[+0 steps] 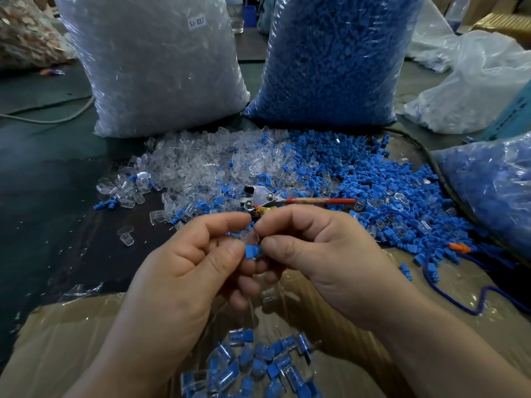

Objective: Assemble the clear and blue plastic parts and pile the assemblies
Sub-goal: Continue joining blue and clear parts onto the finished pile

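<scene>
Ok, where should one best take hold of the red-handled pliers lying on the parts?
By the red handle, from above on the right side. The pliers lie flat with this handle pointing right, bare and free, while the metal head sits at left and the taped handle is partly hidden behind the right hand.

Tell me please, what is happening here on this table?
A person is putting small plastic parts together. The left hand and the right hand meet and pinch a blue part between their fingertips, with a clear part against it. Finished assemblies lie piled nearer the person. Farther off, loose clear parts and loose blue parts are spread on the table, in front of two full bags.
</scene>
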### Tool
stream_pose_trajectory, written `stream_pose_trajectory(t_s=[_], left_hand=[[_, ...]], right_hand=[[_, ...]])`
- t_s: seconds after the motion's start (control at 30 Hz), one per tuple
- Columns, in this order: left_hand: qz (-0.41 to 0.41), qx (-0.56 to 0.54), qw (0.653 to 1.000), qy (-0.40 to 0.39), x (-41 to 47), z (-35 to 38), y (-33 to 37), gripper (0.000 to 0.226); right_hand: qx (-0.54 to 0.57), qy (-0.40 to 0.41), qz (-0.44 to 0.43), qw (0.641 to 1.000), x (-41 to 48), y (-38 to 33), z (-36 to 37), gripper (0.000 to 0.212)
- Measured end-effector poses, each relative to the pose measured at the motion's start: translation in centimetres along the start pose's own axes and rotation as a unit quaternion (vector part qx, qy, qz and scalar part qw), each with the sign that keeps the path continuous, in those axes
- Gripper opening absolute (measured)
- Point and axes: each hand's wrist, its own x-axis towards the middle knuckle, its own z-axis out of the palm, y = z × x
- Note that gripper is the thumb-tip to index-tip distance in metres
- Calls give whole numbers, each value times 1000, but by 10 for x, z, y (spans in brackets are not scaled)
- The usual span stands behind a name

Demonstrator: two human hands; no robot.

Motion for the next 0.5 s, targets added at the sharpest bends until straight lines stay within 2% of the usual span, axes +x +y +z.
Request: stream_pose_trajectory(t_s=[0.1,0.17,0.23,0.33,0.43,0.5], left_hand=[[-14,10,1000,-2,1,-2,1,31],[-11,24,1000,3,1,-3,2,44],[-15,14,1000,-9,0,-1,2,42],[-32,-14,999,-27,0,3,1,28],[-26,-1,1000,5,0,4,-1,28],[-20,22,999,38,1,3,-2,34]], right_hand=[[59,-15,22,998,1,2,0,11],[95,-22,24,995,2,2,0,10],[99,-27,22,994,2,3,2,9],[73,-23,28,997,1,6,4,8],[36,-10,26,999,-2,6,4,5],[-95,5,-2,995,-5,6,4,10]])
